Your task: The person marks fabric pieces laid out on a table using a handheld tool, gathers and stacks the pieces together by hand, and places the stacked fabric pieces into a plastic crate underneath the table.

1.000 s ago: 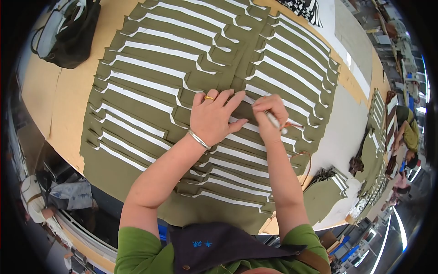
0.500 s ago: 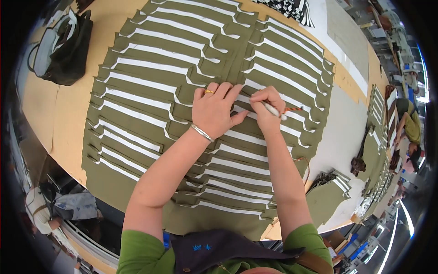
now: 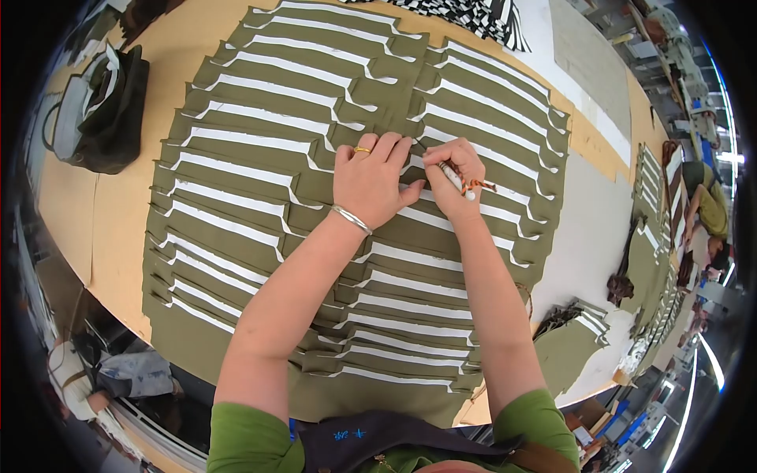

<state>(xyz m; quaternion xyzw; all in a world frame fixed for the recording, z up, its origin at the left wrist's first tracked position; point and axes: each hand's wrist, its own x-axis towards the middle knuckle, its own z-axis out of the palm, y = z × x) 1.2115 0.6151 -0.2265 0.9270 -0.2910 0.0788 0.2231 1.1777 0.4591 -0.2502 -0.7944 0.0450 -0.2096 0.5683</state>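
Rows of olive-green fabric pieces (image 3: 236, 138) with white strips along them overlap in two columns on the table. My left hand (image 3: 371, 177) lies flat on the pieces near the middle, palm down, fingers stretched out and thumb apart. Close to its right, my right hand (image 3: 456, 177) is closed around a white pen-like tool (image 3: 455, 178), its tip end hidden by the fingers. An orange-and-black cord (image 3: 481, 185) trails from the tool. The right fingertips are at the fabric near my left fingertips; whether the tip touches it, I cannot tell.
A dark bag (image 3: 118, 110) stands at the table's left. Black-and-white strips (image 3: 481, 16) are heaped at the far edge. More olive pieces (image 3: 572, 347) lie on the right. A co-worker (image 3: 702, 209) is at the far right, another person (image 3: 75, 374) at lower left.
My right hand has shifted slightly left and up, and the tool in it has turned to a steeper angle. The left hand stays flat while the view has moved a little over the table.
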